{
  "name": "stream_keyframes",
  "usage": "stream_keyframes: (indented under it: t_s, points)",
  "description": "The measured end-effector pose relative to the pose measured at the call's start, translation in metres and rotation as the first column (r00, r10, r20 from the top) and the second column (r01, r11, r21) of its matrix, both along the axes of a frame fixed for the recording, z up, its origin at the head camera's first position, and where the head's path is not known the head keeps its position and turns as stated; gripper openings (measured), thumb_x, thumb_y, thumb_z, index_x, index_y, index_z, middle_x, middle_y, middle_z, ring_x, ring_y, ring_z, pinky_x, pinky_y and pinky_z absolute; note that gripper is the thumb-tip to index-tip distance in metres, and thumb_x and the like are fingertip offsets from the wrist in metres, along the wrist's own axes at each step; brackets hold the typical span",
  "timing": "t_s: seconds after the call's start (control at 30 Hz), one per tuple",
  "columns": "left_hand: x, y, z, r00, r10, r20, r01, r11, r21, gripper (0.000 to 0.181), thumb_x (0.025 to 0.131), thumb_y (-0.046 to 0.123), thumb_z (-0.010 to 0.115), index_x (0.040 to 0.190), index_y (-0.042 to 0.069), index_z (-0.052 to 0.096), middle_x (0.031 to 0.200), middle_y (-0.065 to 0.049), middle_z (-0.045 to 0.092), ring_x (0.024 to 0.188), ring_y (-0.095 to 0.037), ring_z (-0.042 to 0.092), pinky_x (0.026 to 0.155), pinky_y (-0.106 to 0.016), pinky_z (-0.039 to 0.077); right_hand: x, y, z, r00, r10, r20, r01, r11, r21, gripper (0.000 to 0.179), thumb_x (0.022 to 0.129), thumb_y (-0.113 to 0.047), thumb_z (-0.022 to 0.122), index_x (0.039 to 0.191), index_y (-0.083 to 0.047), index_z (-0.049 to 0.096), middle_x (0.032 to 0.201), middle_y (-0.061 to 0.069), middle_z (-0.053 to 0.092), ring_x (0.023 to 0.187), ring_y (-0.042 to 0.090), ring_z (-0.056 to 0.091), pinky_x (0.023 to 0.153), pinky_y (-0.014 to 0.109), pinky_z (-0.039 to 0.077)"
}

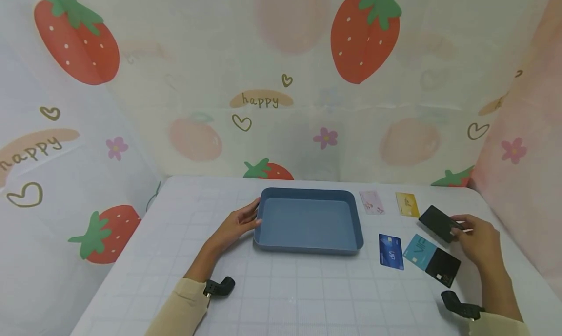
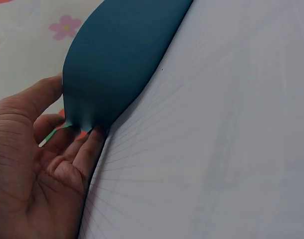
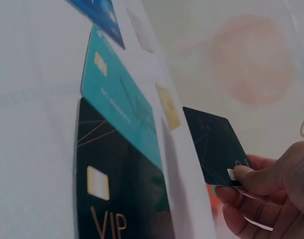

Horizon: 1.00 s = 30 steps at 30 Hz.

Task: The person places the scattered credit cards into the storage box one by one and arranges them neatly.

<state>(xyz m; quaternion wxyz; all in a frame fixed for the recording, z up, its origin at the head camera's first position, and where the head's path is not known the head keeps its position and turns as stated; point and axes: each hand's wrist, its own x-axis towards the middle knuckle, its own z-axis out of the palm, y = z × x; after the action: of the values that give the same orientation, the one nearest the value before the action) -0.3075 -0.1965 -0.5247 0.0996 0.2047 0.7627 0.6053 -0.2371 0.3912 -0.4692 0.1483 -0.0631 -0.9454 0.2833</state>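
Nearest on desk [image 1: 281, 297]: black card [image 1: 443, 267], at 4 o'clock from blue-grey tray [image 1: 309, 221], meeting teal card [image 1: 420, 251] on its 10 o'clock side. Blue card [image 1: 391, 251] just beside, at teal card's 9 o'clock. Right hand [image 1: 478, 238] nearly closed, pinching tilted dark green-black card [image 1: 434, 220] by its 3 o'clock edge. Left hand [image 1: 238, 222], fingers bent, grips tray's 9 o'clock end. Farther: gold card [image 1: 407, 205], pink card [image 1: 372, 202], both between tray's 2 and 3 o'clock. Strawberry-print backdrop [image 1: 303, 82] behind, 12 o'clock.

Head view faces forward and down; 2 nearer wrist views share its tabletop [image 1: 281, 297].
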Motion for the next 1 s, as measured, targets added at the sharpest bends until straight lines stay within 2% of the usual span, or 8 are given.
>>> stream_keyframes:
  t_s: [0.1, 0.2, 0.4, 0.63, 1.0]
  points:
    - [0.001, 0.000, 0.000, 1.000, 0.003, 0.004, -0.003, 1.000, 0.001, 0.073, 0.100, 0.022, 0.068, 0.161, 0.014, 0.029, 0.166, -0.004, 0.027, 0.148, -0.025, 0.034, 0.112, -0.030, 0.037, 0.000, -0.002, 0.005, 1.000, 0.012, -0.020, -0.012, 1.000, -0.001, 0.031, 0.092, 0.005, 0.064, 0.122, 0.011, 0.062, 0.106, 0.037, 0.067, 0.090, 0.051, 0.068, 0.057, 0.033, 0.044]
    - [0.001, 0.000, 0.000, 1.000, -0.002, -0.001, 0.002, 1.000, -0.001, 0.073, 0.100, 0.022, 0.067, 0.161, 0.012, 0.028, 0.166, -0.006, 0.027, 0.148, -0.026, 0.034, 0.112, -0.031, 0.038, 0.001, -0.006, 0.010, 1.000, 0.014, -0.026, -0.014, 1.000, 0.000, 0.030, 0.094, 0.003, 0.063, 0.123, 0.010, 0.062, 0.107, 0.037, 0.066, 0.091, 0.051, 0.067, 0.057, 0.031, 0.043]
    - [0.000, -0.001, -0.001, 1.000, -0.012, -0.007, 0.012, 1.000, 0.001, 0.073, 0.101, 0.022, 0.067, 0.161, 0.012, 0.027, 0.166, -0.006, 0.027, 0.148, -0.026, 0.034, 0.111, -0.029, 0.038, 0.004, -0.018, 0.023, 0.999, 0.013, -0.030, -0.013, 1.000, -0.004, 0.030, 0.097, -0.001, 0.062, 0.126, 0.008, 0.062, 0.110, 0.036, 0.066, 0.092, 0.050, 0.067, 0.060, 0.033, 0.044]
    - [0.000, -0.001, 0.001, 1.000, -0.004, -0.009, 0.004, 1.000, -0.002, 0.072, 0.101, 0.021, 0.067, 0.161, 0.011, 0.028, 0.166, -0.005, 0.027, 0.147, -0.026, 0.035, 0.113, -0.036, 0.036, 0.005, -0.038, 0.040, 0.998, 0.023, -0.062, -0.024, 1.000, -0.005, 0.030, 0.097, -0.002, 0.063, 0.126, 0.006, 0.064, 0.110, 0.034, 0.067, 0.093, 0.049, 0.067, 0.064, 0.036, 0.044]
    - [0.001, 0.001, 0.002, 1.000, -0.010, -0.014, 0.010, 1.000, 0.005, 0.073, 0.101, 0.020, 0.067, 0.161, 0.008, 0.027, 0.166, -0.009, 0.026, 0.148, -0.029, 0.033, 0.114, -0.039, 0.036, 0.009, -0.067, 0.055, 0.986, 0.103, -0.131, -0.103, 0.995, 0.009, 0.029, 0.095, -0.001, 0.068, 0.124, 0.002, 0.067, 0.105, 0.029, 0.070, 0.084, 0.043, 0.071, 0.061, 0.031, 0.048]
